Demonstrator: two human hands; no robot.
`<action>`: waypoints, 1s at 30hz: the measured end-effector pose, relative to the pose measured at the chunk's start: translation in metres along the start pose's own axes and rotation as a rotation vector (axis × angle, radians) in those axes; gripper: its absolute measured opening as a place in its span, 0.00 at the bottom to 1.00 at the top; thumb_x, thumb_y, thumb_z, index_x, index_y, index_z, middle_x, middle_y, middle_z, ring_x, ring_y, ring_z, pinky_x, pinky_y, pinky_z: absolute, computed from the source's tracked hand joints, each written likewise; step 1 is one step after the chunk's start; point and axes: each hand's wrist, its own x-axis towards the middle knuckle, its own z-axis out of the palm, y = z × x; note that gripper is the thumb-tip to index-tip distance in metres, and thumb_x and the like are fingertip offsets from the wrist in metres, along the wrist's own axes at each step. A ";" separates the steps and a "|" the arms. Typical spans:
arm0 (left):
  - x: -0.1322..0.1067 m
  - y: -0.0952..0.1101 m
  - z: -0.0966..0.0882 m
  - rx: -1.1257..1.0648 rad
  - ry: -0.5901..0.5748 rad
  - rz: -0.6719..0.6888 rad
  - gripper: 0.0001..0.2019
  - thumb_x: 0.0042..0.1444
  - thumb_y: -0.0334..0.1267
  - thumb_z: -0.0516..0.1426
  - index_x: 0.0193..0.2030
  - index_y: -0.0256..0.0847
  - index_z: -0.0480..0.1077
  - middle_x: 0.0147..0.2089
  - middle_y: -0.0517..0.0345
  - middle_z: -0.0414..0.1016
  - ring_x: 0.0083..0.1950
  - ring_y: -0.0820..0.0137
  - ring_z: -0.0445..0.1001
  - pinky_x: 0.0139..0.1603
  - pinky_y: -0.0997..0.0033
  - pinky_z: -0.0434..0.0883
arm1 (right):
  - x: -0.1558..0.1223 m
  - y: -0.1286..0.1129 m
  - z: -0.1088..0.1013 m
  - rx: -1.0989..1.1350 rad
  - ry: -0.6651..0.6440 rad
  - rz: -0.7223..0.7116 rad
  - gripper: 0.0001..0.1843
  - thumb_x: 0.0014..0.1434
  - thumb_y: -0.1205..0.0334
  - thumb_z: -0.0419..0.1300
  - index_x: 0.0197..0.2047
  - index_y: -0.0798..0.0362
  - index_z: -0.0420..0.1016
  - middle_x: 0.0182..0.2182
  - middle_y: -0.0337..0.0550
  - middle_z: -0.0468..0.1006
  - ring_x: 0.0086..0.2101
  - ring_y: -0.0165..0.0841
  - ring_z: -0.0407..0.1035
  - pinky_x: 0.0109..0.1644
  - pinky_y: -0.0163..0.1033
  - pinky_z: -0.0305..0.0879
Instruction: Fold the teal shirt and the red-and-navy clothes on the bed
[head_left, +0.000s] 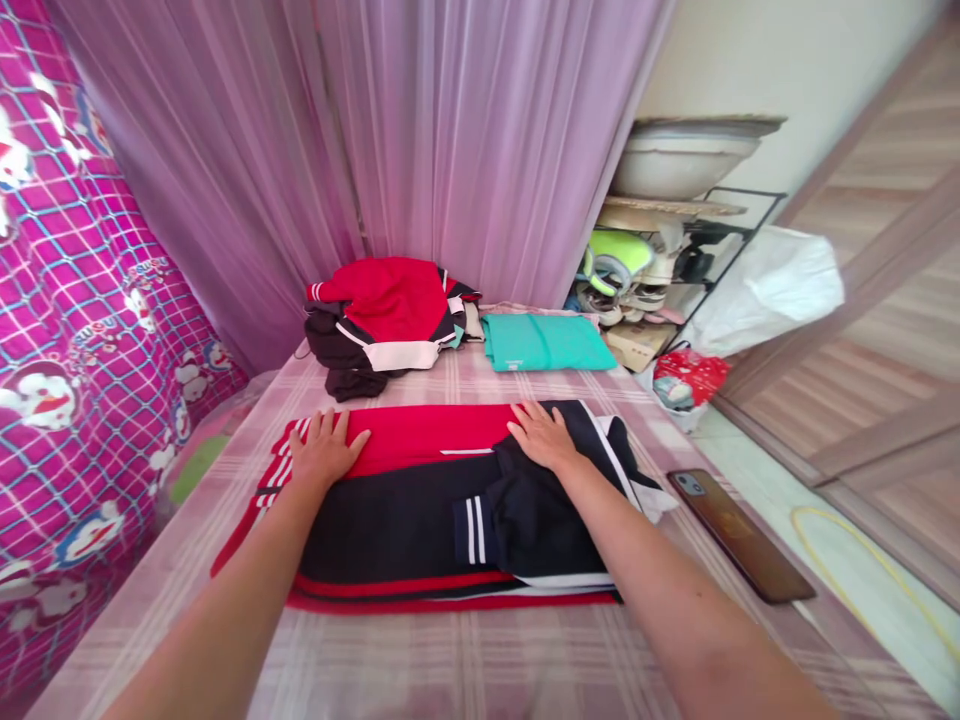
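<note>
A red and black sports jacket with white stripes lies folded flat on the checked bed sheet in front of me. My left hand rests flat on its red upper left part, fingers spread. On the right, my right hand presses flat where red meets black, fingers stretched out. Neither hand grips anything.
A heap of red, black and white clothes sits behind the jacket, with a folded teal garment to its right. A phone lies at the bed's right edge. Purple curtain behind; a cluttered shelf rack and white bag stand at right.
</note>
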 end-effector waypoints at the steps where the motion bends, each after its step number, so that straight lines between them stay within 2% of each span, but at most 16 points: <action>1: 0.000 0.000 0.000 -0.003 0.001 0.005 0.37 0.64 0.59 0.39 0.73 0.39 0.52 0.76 0.44 0.49 0.76 0.50 0.45 0.69 0.34 0.47 | -0.002 0.013 0.000 -0.032 0.025 0.055 0.34 0.70 0.47 0.36 0.73 0.52 0.53 0.72 0.50 0.50 0.70 0.41 0.43 0.71 0.59 0.34; 4: 0.000 0.000 -0.001 -0.018 -0.010 0.003 0.37 0.64 0.58 0.38 0.73 0.39 0.53 0.76 0.43 0.50 0.76 0.50 0.45 0.69 0.33 0.47 | -0.007 0.044 -0.003 -0.074 0.085 0.202 0.34 0.70 0.47 0.36 0.72 0.54 0.54 0.71 0.54 0.53 0.69 0.46 0.46 0.70 0.62 0.38; 6: 0.001 0.001 -0.001 -0.029 -0.006 -0.002 0.37 0.64 0.58 0.39 0.73 0.39 0.54 0.76 0.43 0.50 0.76 0.50 0.45 0.69 0.33 0.47 | -0.008 0.053 -0.004 -0.066 0.091 0.227 0.35 0.70 0.46 0.36 0.72 0.55 0.54 0.71 0.55 0.54 0.69 0.47 0.47 0.69 0.62 0.41; 12: 0.002 0.002 -0.001 -0.058 -0.006 -0.005 0.37 0.63 0.59 0.40 0.72 0.40 0.54 0.75 0.42 0.51 0.75 0.48 0.46 0.68 0.32 0.48 | -0.009 0.042 -0.013 -0.014 0.014 0.218 0.33 0.70 0.48 0.37 0.72 0.55 0.54 0.71 0.55 0.53 0.69 0.45 0.47 0.69 0.63 0.40; 15: 0.000 0.002 -0.002 -0.060 0.000 -0.004 0.37 0.63 0.59 0.39 0.73 0.40 0.54 0.75 0.43 0.50 0.76 0.49 0.45 0.70 0.34 0.46 | -0.021 0.046 -0.022 0.051 0.004 0.157 0.31 0.70 0.49 0.41 0.70 0.51 0.60 0.70 0.50 0.56 0.68 0.45 0.50 0.70 0.62 0.42; 19: -0.003 0.003 -0.009 -0.082 0.037 0.012 0.34 0.64 0.56 0.42 0.71 0.38 0.56 0.75 0.42 0.53 0.75 0.49 0.47 0.70 0.34 0.46 | -0.048 0.075 -0.033 0.284 -0.004 0.058 0.25 0.67 0.52 0.50 0.63 0.50 0.72 0.63 0.47 0.71 0.63 0.43 0.63 0.68 0.49 0.56; 22: -0.012 0.014 -0.021 -0.133 0.116 0.049 0.29 0.65 0.48 0.45 0.68 0.36 0.61 0.72 0.41 0.58 0.73 0.50 0.54 0.71 0.34 0.45 | -0.069 0.102 -0.032 0.637 0.042 0.027 0.23 0.65 0.49 0.54 0.58 0.51 0.76 0.56 0.49 0.78 0.57 0.42 0.70 0.64 0.47 0.62; 25: -0.039 0.040 -0.036 -0.261 0.184 0.266 0.24 0.65 0.44 0.48 0.64 0.37 0.67 0.66 0.43 0.69 0.67 0.55 0.64 0.71 0.43 0.52 | -0.084 0.118 -0.020 1.036 0.142 0.045 0.27 0.64 0.42 0.55 0.57 0.51 0.76 0.53 0.52 0.79 0.52 0.43 0.75 0.61 0.51 0.66; 28: -0.083 0.071 -0.047 -0.452 0.058 0.703 0.20 0.65 0.49 0.50 0.56 0.44 0.74 0.55 0.51 0.78 0.58 0.63 0.73 0.64 0.60 0.66 | -0.090 0.122 -0.002 1.250 0.219 0.062 0.31 0.60 0.35 0.57 0.55 0.50 0.76 0.53 0.53 0.79 0.51 0.45 0.75 0.61 0.53 0.67; 30: -0.111 0.087 -0.048 -0.525 -0.062 0.940 0.20 0.63 0.52 0.54 0.55 0.47 0.75 0.54 0.53 0.79 0.56 0.65 0.75 0.61 0.63 0.68 | -0.091 0.123 0.007 1.305 0.251 0.059 0.33 0.57 0.33 0.59 0.53 0.50 0.76 0.52 0.54 0.80 0.51 0.46 0.75 0.61 0.54 0.67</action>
